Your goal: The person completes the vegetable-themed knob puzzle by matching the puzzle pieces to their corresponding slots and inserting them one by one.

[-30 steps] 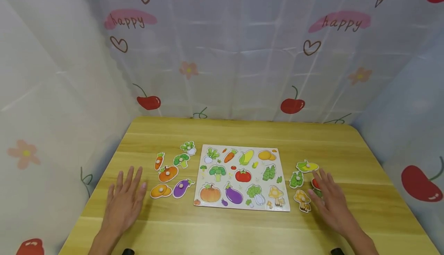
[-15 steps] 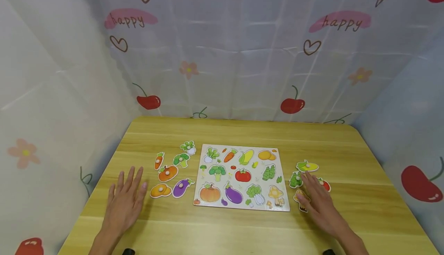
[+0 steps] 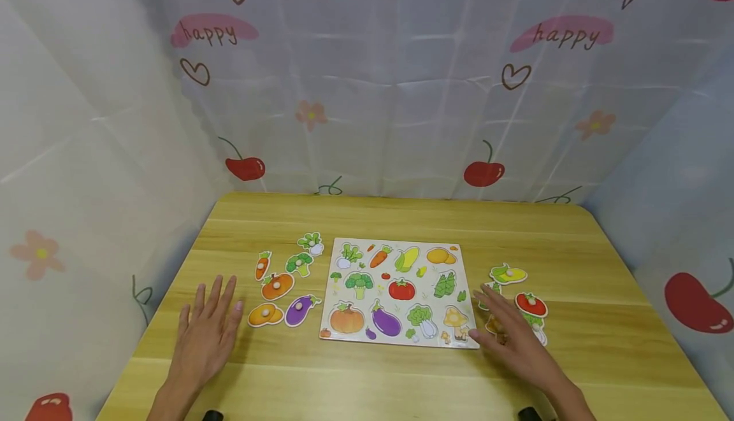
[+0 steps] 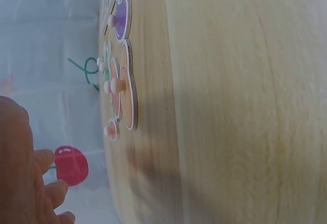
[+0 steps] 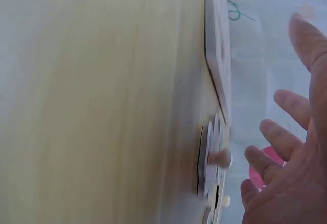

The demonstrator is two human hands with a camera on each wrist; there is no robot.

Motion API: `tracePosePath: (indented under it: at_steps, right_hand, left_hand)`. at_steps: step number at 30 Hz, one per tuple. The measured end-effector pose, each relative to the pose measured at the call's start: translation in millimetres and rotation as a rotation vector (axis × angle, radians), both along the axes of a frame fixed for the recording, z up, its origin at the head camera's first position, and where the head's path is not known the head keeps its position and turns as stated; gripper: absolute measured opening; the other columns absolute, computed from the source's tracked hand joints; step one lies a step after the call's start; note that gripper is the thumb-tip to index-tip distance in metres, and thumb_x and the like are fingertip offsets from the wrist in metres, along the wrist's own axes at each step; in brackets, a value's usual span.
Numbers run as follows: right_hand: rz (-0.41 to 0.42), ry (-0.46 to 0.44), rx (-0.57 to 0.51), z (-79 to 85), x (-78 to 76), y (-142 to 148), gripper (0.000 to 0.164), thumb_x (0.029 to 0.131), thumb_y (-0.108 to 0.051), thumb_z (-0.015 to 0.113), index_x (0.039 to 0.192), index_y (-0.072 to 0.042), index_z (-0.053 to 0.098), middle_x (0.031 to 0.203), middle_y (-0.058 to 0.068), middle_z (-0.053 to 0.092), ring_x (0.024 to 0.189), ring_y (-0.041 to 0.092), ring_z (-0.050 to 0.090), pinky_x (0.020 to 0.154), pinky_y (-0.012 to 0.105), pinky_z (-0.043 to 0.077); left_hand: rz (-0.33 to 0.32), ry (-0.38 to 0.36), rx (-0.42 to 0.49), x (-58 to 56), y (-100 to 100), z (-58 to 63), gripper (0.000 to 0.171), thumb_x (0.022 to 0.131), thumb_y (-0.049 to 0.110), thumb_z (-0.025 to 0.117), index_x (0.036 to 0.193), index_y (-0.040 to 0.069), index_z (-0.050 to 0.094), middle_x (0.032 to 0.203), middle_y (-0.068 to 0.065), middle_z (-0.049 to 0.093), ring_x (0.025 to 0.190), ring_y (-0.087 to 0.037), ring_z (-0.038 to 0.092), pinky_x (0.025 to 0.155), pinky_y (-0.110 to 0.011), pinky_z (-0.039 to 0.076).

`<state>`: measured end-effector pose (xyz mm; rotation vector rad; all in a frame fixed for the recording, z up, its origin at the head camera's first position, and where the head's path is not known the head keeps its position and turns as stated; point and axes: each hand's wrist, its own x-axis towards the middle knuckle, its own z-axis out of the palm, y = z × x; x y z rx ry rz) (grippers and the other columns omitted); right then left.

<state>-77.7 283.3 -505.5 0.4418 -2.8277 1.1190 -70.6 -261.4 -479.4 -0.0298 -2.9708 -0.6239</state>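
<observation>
A flat puzzle board (image 3: 367, 338) printed with vegetables lies mid-table. My left hand (image 3: 202, 338), fingers spread and holding nothing, is over the table left of the knobbed pieces: potato (image 3: 264, 314), eggplant (image 3: 301, 311), pumpkin (image 3: 278, 286), carrot (image 3: 262, 265), broccoli (image 3: 299, 264) and radish (image 3: 311, 243). At the board's right edge my right hand (image 3: 518, 344) hovers with straight fingers and nothing in it. It partly hides the mushroom piece (image 3: 494, 327) and a green piece (image 3: 484, 301). Beside it lie the corn (image 3: 508, 273), tomato (image 3: 531, 304) and leafy green (image 3: 537, 328) pieces.
The wooden table (image 3: 367, 383) has a back edge against a white curtain (image 3: 367, 121) printed with cherries. Curtains also hang at both sides. A dark wrist strap part (image 3: 529, 414) shows at the bottom.
My right hand has moved left, from over the tomato and leafy green pieces to the board's right edge, uncovering them. My left hand has stayed in place.
</observation>
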Motion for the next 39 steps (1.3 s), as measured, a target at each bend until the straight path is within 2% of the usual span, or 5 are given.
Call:
tracePosePath:
  at_steps: [4,13,20,25,39]
  right_hand:
    - [0.005,0.011,0.000,-0.8,-2.5,-8.3,0.070,0.087,-0.032,0.078,0.148,-0.013,0.049,0.159,0.018,0.036,0.143,0.050,0.030,0.099,0.075,0.033]
    - [-0.004,0.006,-0.001,-6.9,-3.6,-13.3,0.063,0.084,-0.035,0.081,0.139,-0.014,0.058,0.157,0.017,0.038,0.140,0.051,0.032,0.097,0.076,0.033]
    - [0.016,-0.014,0.038,-9.1,-7.6,-13.3,0.066,0.079,-0.041,0.084,0.136,-0.019,0.061,0.155,0.016,0.042,0.140,0.049,0.033,0.101,0.074,0.029]
    - [0.026,-0.004,0.066,-11.0,-9.4,-12.3,0.069,0.075,-0.041,0.087,0.135,-0.016,0.063,0.153,0.015,0.045,0.139,0.047,0.035,0.103,0.072,0.029]
    - [0.041,0.015,0.086,-15.1,-10.4,-10.5,0.071,0.073,-0.043,0.088,0.133,-0.013,0.064,0.152,0.016,0.045,0.138,0.045,0.036,0.103,0.067,0.031]
  left_hand:
    - [-0.002,0.003,0.001,0.5,0.1,1.2,0.059,0.109,0.042,0.030,0.162,0.019,0.016,0.166,-0.021,0.015,0.153,-0.045,-0.001,0.112,-0.075,0.007]
    - [0.005,0.015,0.006,1.2,0.8,1.1,0.058,0.109,0.040,0.032,0.162,0.018,0.017,0.166,-0.020,0.015,0.154,-0.044,-0.001,0.113,-0.074,0.004]
    - [0.009,0.014,0.003,0.8,1.3,1.6,0.058,0.110,0.040,0.030,0.162,0.020,0.016,0.166,-0.019,0.014,0.153,-0.046,0.001,0.113,-0.075,0.004]
    - [0.003,0.003,0.008,-0.1,3.6,2.5,0.059,0.109,0.042,0.030,0.162,0.019,0.017,0.166,-0.020,0.015,0.153,-0.045,0.001,0.113,-0.075,0.004]
    - [0.006,0.018,0.001,-3.1,11.1,-1.3,0.058,0.109,0.042,0.032,0.161,0.019,0.021,0.165,-0.020,0.018,0.153,-0.046,0.007,0.112,-0.075,0.008]
